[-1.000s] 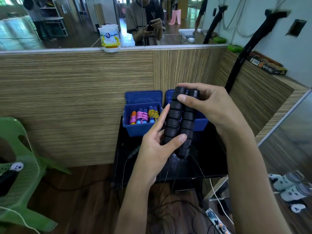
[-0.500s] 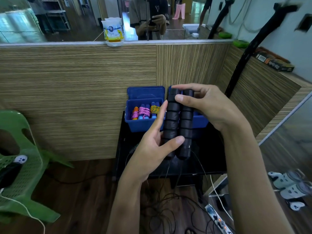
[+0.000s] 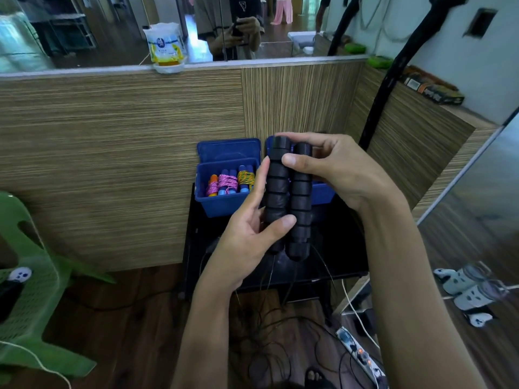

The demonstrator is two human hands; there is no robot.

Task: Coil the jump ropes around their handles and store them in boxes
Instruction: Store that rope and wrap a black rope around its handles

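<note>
Two black ribbed jump rope handles [image 3: 290, 197] are held side by side, upright, above a black table [image 3: 334, 248]. My left hand [image 3: 252, 234] grips their lower part, thumb across the front. My right hand [image 3: 334, 172] grips their top, thumb on the left handle. A thin black rope [image 3: 269, 332] hangs from the handle ends and lies loose on the floor. Behind them stands an open blue box [image 3: 224, 203] holding several coiled ropes [image 3: 229, 182] with coloured handles. A second blue box [image 3: 323, 192] is mostly hidden behind my hands.
A wooden partition [image 3: 126, 150] rises behind the table, with a white packet [image 3: 165, 49] on its ledge. A green plastic chair [image 3: 31, 290] stands at the left. A power strip [image 3: 362, 357] and cables lie on the floor; slippers [image 3: 466, 290] sit at the right.
Both hands keep hold of the handles in much the same place. The right thumb has slid a little lower on the left handle. The view has tilted slightly.
</note>
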